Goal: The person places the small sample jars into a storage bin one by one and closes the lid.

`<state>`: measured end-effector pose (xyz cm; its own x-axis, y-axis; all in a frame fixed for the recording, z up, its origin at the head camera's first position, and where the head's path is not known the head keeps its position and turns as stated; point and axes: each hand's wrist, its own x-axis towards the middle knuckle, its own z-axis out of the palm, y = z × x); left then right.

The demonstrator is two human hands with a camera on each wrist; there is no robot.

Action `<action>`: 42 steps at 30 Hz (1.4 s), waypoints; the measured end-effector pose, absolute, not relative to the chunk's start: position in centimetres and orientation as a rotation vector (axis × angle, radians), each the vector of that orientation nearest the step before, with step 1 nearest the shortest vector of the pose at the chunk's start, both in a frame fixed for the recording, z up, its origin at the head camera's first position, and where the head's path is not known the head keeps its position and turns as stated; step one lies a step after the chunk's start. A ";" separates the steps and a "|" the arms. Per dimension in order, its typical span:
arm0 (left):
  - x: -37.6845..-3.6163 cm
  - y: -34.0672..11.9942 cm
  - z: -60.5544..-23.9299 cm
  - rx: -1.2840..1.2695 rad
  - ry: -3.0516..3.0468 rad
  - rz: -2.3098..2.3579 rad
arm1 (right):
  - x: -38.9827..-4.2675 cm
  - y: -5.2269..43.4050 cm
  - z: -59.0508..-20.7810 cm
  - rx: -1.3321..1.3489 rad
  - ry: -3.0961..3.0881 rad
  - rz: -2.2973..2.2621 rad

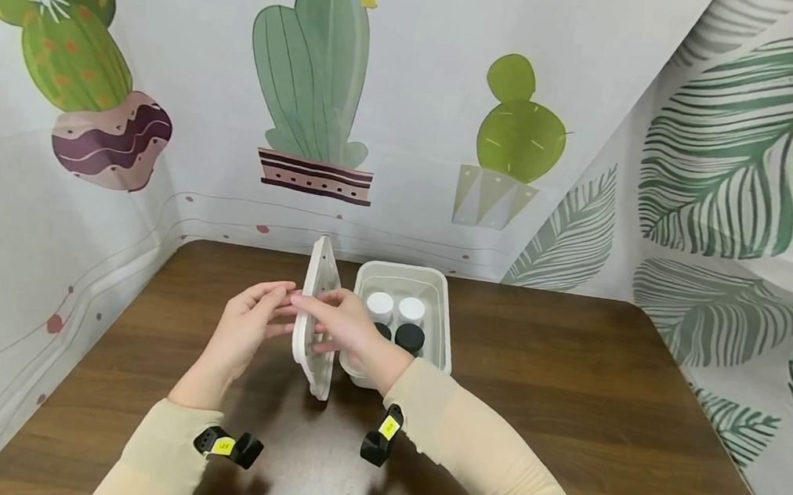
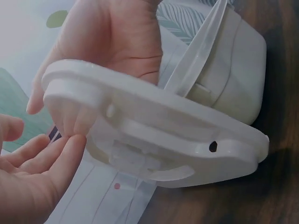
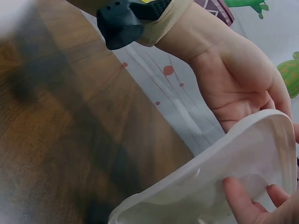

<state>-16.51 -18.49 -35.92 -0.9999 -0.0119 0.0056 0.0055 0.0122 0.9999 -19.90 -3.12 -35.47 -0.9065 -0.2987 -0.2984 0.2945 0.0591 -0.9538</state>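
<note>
we saw lid [image 1: 317,315] held upright, clearing box [image 1: 442,314] | right hand [image 1: 343,325] gripped it | left hand [image 1: 245,329] fingertips touched its edge, steadying

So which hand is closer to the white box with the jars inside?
Right. The right hand is beside the box, holding the lid; the left hand is beyond the lid.
</note>
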 end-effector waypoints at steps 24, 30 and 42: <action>-18.0 -19.0 -42.3 0.280 -2.511 -2.221 | -19.9 -2.0 -35.5 -0.082 1.885 -2.073; -18.3 -19.3 -42.9 0.286 -2.492 -2.309 | -19.6 -2.1 -35.1 -0.151 1.902 -2.089; -18.5 -20.2 -43.3 0.298 -2.321 -2.517 | -19.0 -1.9 -34.6 -0.196 1.879 -2.130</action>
<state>-18.47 -20.21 -43.32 -0.9420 0.0987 -0.3209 -0.3278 -0.0641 0.9426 -19.03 -1.87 -34.65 -0.9476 -0.3062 -0.0909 0.1284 -0.1044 -0.9862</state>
